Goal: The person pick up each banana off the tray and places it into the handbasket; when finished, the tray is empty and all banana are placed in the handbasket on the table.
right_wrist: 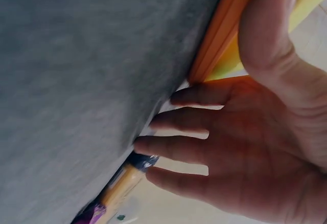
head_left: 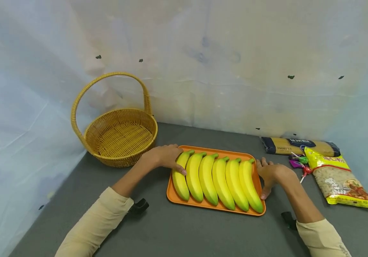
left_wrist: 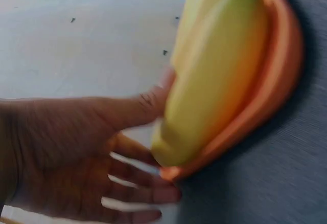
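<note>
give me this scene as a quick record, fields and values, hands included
surface: grey tabletop
tray: orange tray, flat-bottomed, between the hands
on tray: six yellow bananas, side by side, stems away from the person
left hand: at the tray's left end, thumb against the leftmost banana
right hand: at the tray's right end, fingers extended
left rear: wicker basket with a tall handle
right side: pasta pack, wrapped lollipops, yellow-and-clear food bag
sleeves: cream
</note>
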Motion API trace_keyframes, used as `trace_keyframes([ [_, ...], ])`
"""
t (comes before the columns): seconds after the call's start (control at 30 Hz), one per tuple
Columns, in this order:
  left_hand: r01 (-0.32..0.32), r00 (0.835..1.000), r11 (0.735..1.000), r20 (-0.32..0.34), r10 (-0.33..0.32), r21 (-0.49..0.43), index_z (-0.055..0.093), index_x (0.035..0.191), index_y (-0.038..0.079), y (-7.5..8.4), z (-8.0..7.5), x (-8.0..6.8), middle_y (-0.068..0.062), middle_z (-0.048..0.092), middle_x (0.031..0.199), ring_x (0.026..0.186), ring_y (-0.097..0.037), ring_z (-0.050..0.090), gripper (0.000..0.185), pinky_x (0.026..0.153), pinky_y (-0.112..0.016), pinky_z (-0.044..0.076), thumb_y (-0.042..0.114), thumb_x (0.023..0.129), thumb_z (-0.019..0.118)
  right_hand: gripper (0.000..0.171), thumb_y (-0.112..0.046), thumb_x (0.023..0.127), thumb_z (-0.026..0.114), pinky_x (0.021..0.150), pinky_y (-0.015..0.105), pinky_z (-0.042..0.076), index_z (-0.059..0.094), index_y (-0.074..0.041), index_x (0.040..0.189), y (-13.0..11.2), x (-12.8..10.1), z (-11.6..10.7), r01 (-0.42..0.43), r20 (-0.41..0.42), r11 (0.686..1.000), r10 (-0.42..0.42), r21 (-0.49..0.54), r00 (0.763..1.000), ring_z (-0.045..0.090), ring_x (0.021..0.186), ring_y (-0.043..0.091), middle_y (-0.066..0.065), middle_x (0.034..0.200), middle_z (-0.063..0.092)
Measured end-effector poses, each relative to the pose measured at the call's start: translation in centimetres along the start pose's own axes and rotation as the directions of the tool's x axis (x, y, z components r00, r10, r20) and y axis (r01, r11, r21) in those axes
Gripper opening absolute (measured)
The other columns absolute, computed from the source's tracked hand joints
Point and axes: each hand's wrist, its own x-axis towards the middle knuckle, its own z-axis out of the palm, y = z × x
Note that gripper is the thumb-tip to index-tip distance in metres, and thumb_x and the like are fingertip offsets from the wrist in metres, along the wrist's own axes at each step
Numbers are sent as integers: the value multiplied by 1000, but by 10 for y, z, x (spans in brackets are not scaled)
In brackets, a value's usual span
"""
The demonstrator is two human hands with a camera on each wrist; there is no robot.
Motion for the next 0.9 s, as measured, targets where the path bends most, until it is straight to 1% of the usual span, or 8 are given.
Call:
trace_keyframes([
  [0.07,24,998,1000,63,-23,-7,67,115,8,3,-3,3,-8,64,101,91,-22,63,62,82,-37,52,64,90,73,137,-39,68,98,118,80,17,13,19,158,-3,0,0,-14,5,1000,14,-11,1000,10,150,69,48,163,3],
  [0.2,66,982,998,177,-64,-6,53,83,15,5,-10,5,2,41,73,67,-13,43,53,67,-29,38,62,89,75,135,-37,68,98,118,79,19,15,20,157,-7,2,1,-5,-11,999,5,-43,1000,12,149,70,49,163,5],
  [0.33,70,971,998,232,-67,-5,54,89,11,5,-13,7,0,42,79,73,-15,42,55,72,-31,38,61,89,77,137,-38,67,98,119,79,17,13,19,159,-7,5,4,-3,-16,1000,3,-18,1000,8,151,68,47,164,3],
  [0.43,58,968,995,248,-36,-82,59,127,-3,4,-15,6,-12,63,119,108,-23,62,73,94,-36,49,57,90,77,141,-39,65,98,119,80,14,10,18,160,-3,9,7,-10,-11,1000,10,17,1000,4,152,67,46,165,-1],
  [0.57,42,977,970,214,10,-240,8,164,-8,2,-19,3,-29,31,167,154,-38,38,111,123,-48,39,45,95,75,150,-48,59,98,119,81,12,10,15,161,12,20,16,-1,-16,999,2,33,1000,3,151,68,46,165,-1],
  [0.67,2,985,946,161,53,-325,13,160,-7,0,-23,3,-25,54,143,127,-32,60,95,103,-40,50,35,98,72,152,-52,56,98,118,81,12,11,14,161,20,25,21,4,-18,1000,-3,23,1000,4,151,68,47,165,0],
  [0.77,-55,990,924,97,98,-378,26,150,-1,0,-29,-1,-16,60,113,90,-25,62,71,77,-32,49,28,100,69,148,-50,59,98,118,81,15,12,16,160,15,19,17,3,-19,1000,-2,23,1000,6,151,69,47,164,1],
  [0.9,-122,992,919,-33,118,-375,31,153,5,-2,-39,-10,-16,61,116,87,-22,63,66,74,-30,51,28,102,65,140,-42,65,98,117,81,18,13,18,159,6,8,9,3,-18,1000,-3,18,1000,7,151,69,48,164,1],
])
